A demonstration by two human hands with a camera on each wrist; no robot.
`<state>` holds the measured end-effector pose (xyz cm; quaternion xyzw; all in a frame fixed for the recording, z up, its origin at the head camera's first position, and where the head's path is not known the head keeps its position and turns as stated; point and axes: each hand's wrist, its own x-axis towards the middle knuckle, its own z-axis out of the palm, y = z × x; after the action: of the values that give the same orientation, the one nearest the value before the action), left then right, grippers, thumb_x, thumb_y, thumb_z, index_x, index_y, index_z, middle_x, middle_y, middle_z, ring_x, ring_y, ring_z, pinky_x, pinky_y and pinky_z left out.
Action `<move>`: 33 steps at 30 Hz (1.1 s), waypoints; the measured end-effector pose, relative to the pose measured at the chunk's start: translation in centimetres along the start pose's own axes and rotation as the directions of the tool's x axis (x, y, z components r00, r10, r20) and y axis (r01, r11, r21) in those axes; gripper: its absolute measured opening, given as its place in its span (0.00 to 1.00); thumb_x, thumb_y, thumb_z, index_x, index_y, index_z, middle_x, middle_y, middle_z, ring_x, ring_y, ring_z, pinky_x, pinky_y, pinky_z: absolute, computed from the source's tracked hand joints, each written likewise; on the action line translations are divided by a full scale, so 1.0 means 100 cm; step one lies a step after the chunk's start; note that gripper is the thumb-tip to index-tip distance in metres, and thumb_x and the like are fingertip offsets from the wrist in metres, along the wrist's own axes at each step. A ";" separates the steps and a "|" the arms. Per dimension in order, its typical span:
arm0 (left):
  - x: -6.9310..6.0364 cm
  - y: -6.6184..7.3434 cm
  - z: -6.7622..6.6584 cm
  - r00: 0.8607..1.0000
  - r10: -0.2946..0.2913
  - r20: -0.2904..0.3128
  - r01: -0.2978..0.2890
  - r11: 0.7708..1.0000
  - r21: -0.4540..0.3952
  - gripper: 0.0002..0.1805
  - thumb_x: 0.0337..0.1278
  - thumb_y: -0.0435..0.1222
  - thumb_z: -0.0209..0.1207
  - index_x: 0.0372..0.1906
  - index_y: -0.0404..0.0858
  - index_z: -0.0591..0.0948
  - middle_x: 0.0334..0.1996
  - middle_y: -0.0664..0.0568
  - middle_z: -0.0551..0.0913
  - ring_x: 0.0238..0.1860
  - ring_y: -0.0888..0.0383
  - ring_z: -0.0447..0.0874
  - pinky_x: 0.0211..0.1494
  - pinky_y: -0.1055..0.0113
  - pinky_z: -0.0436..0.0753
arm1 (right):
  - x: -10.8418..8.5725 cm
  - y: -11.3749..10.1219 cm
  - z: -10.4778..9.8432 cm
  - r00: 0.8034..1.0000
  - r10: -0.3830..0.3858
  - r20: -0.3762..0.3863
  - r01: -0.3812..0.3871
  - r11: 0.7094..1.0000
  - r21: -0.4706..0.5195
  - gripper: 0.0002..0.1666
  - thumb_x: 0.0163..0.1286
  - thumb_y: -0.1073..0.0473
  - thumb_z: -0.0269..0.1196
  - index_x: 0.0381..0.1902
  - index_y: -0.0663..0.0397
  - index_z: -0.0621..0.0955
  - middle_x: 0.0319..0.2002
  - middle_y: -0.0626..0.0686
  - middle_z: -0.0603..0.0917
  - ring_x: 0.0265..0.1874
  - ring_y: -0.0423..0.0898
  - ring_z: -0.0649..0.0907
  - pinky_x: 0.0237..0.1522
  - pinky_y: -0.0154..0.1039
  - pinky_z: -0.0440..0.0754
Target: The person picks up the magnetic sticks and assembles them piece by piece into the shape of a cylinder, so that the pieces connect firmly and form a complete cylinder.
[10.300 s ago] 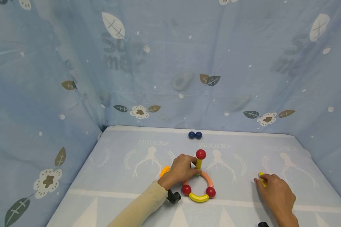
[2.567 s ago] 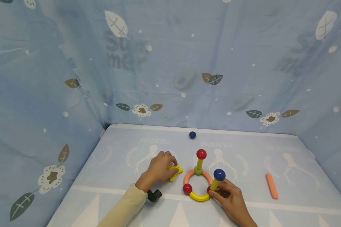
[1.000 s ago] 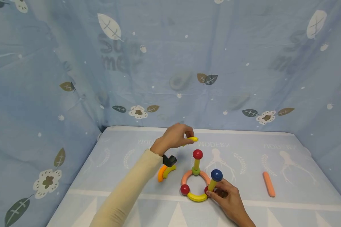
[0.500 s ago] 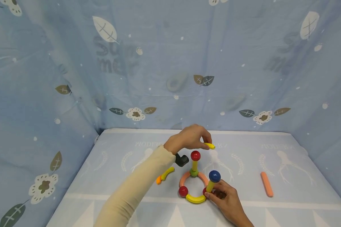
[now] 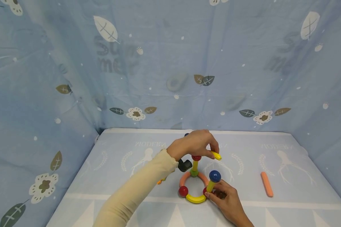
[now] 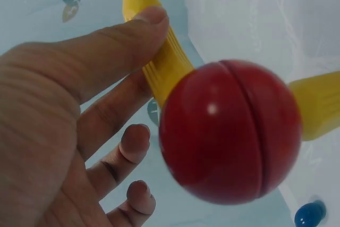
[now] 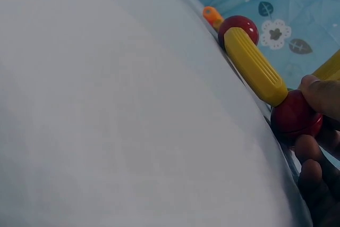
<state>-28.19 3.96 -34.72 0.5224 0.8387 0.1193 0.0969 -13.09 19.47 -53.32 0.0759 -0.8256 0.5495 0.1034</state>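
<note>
My left hand (image 5: pixel 197 144) pinches a yellow curved stick (image 5: pixel 216 155) above and right of the upright yellow stick topped by a red ball (image 5: pixel 196 158). In the left wrist view, the held stick (image 6: pixel 163 67) overlaps the big red ball (image 6: pixel 228 131); whether they touch I cannot tell. At the ring's lower right, my right hand (image 5: pixel 228 200) grips the red ball (image 7: pixel 295 116), from which a slightly tilted yellow stick (image 5: pixel 211 186) rises with a blue ball (image 5: pixel 215 176) on top. The ring has salmon curved sticks (image 5: pixel 183 179), a yellow one (image 5: pixel 195 199) and a green ball (image 5: pixel 194 172).
A salmon stick (image 5: pixel 267 184) lies at the right of the table. Behind my left hand shows part of a blue ball (image 5: pixel 186 134). An orange piece (image 5: pixel 159 182) is partly hidden by the left sleeve. Patterned cloth walls stand behind and beside.
Over the last second my left hand has moved right, then down, carrying the yellow stick. The blue-topped stick has been added since the oldest frame. My right hand has lately stayed in place.
</note>
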 end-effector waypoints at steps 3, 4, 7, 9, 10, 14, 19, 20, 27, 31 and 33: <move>-0.003 0.003 0.002 1.000 0.004 0.008 -0.005 0.999 0.049 0.09 0.56 0.47 0.69 0.41 0.55 0.89 0.32 0.73 0.83 0.40 0.70 0.72 0.42 0.76 0.70 | 0.000 0.000 0.000 1.000 -0.001 0.001 0.001 1.000 -0.002 0.11 0.54 0.60 0.75 0.34 0.40 0.86 0.32 0.41 0.80 0.22 0.41 0.78 0.24 0.34 0.77; -0.004 0.004 0.002 1.000 0.003 0.012 -0.004 0.998 0.061 0.09 0.56 0.48 0.69 0.42 0.55 0.89 0.32 0.73 0.83 0.40 0.70 0.71 0.41 0.75 0.69 | 0.000 0.000 0.000 1.000 -0.003 0.002 0.003 1.000 -0.002 0.11 0.55 0.60 0.75 0.34 0.39 0.86 0.32 0.41 0.80 0.22 0.41 0.78 0.24 0.34 0.77; -0.006 0.006 0.004 1.000 0.003 0.022 -0.005 0.998 0.068 0.09 0.56 0.47 0.69 0.42 0.55 0.89 0.32 0.74 0.82 0.39 0.69 0.70 0.40 0.75 0.69 | 0.000 0.001 -0.001 1.000 -0.016 0.001 0.016 1.000 -0.005 0.11 0.55 0.60 0.75 0.34 0.40 0.86 0.32 0.42 0.80 0.22 0.41 0.78 0.24 0.34 0.77; -0.007 0.007 0.006 1.000 0.008 0.026 -0.010 0.998 0.068 0.09 0.56 0.48 0.69 0.42 0.56 0.89 0.32 0.75 0.82 0.39 0.68 0.70 0.39 0.74 0.68 | -0.001 0.001 -0.001 1.000 -0.023 -0.002 0.023 1.000 -0.006 0.11 0.54 0.61 0.75 0.34 0.41 0.87 0.32 0.42 0.80 0.22 0.41 0.78 0.23 0.34 0.77; -0.007 0.008 0.006 1.000 0.009 0.030 -0.011 0.998 0.068 0.09 0.56 0.48 0.69 0.42 0.56 0.89 0.33 0.75 0.82 0.40 0.68 0.70 0.40 0.74 0.68 | -0.001 0.002 -0.001 1.000 -0.026 -0.005 0.026 1.000 -0.007 0.11 0.54 0.61 0.75 0.34 0.41 0.86 0.32 0.42 0.80 0.22 0.41 0.78 0.23 0.34 0.77; -0.009 0.009 0.007 0.999 0.012 0.044 -0.016 0.998 0.069 0.08 0.56 0.48 0.68 0.42 0.57 0.88 0.33 0.76 0.82 0.41 0.66 0.72 0.41 0.74 0.69 | -0.001 0.003 0.000 0.999 -0.035 -0.011 0.035 0.999 -0.011 0.12 0.54 0.62 0.75 0.35 0.42 0.87 0.33 0.42 0.80 0.22 0.41 0.78 0.23 0.34 0.77; -0.012 0.010 0.007 0.998 0.027 0.050 -0.031 0.997 0.075 0.08 0.55 0.47 0.69 0.41 0.57 0.88 0.34 0.76 0.82 0.41 0.67 0.71 0.41 0.74 0.69 | -0.001 0.002 0.000 0.999 -0.046 -0.005 0.046 0.999 -0.001 0.11 0.54 0.61 0.75 0.35 0.42 0.87 0.33 0.42 0.80 0.22 0.41 0.79 0.23 0.34 0.77; -0.012 0.010 0.007 0.998 0.029 0.051 -0.033 0.997 0.075 0.08 0.55 0.47 0.69 0.41 0.57 0.88 0.34 0.76 0.82 0.40 0.67 0.71 0.41 0.74 0.69 | -0.001 0.002 0.000 0.999 -0.048 -0.003 0.048 0.999 0.002 0.11 0.54 0.61 0.75 0.35 0.42 0.87 0.33 0.42 0.80 0.22 0.41 0.79 0.23 0.34 0.78; -0.014 0.013 0.005 0.997 0.022 0.072 -0.027 0.998 0.065 0.07 0.54 0.47 0.69 0.39 0.58 0.87 0.33 0.76 0.80 0.41 0.67 0.70 0.41 0.74 0.68 | 0.000 0.001 -0.001 0.998 -0.062 0.000 0.062 0.998 0.006 0.10 0.55 0.61 0.75 0.35 0.42 0.87 0.33 0.42 0.80 0.22 0.41 0.79 0.23 0.35 0.78; -0.014 0.015 0.005 0.996 0.024 0.085 -0.030 0.997 0.071 0.06 0.54 0.47 0.69 0.38 0.58 0.86 0.33 0.76 0.79 0.40 0.67 0.69 0.40 0.74 0.67 | 0.000 0.004 0.000 0.999 -0.051 -0.007 0.051 0.999 0.000 0.12 0.54 0.63 0.75 0.35 0.43 0.87 0.33 0.42 0.80 0.21 0.41 0.78 0.22 0.35 0.78; -0.015 0.015 0.006 0.996 0.027 0.084 -0.034 0.997 0.074 0.06 0.54 0.47 0.68 0.38 0.58 0.86 0.34 0.76 0.79 0.40 0.67 0.69 0.40 0.74 0.67 | 0.000 0.006 0.001 0.999 -0.042 -0.010 0.042 0.999 -0.006 0.12 0.53 0.64 0.75 0.35 0.44 0.87 0.33 0.42 0.80 0.21 0.41 0.78 0.22 0.35 0.78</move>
<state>-26.09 3.32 -34.73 0.5430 0.8298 0.0672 0.1102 -13.23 19.58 -53.85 0.0901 -0.8248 0.5452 0.1195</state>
